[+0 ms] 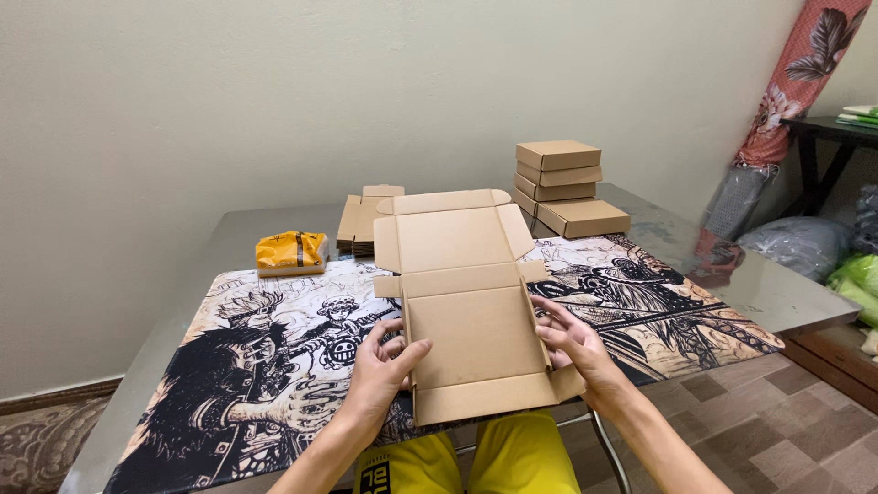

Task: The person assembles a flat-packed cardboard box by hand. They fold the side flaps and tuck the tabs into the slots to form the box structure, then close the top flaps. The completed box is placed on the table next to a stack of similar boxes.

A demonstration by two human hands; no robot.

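Note:
An unfolded brown cardboard box blank (466, 302) lies on a black-and-white illustrated desk mat (274, 366), with its lid panel tilted up toward the wall. My left hand (380, 366) grips the blank's left side flap, thumb on the base panel. On the other side, my right hand (572, 343) holds the right side flap, fingers pressing it upward. Both side flaps stand partly raised along their creases.
Several assembled cardboard boxes (562, 183) are stacked at the back right of the grey table (777, 293). A pile of flat box blanks (361, 220) lies at the back centre. A yellow packet (291, 252) sits back left. A black side table (837, 133) and bags stand at right.

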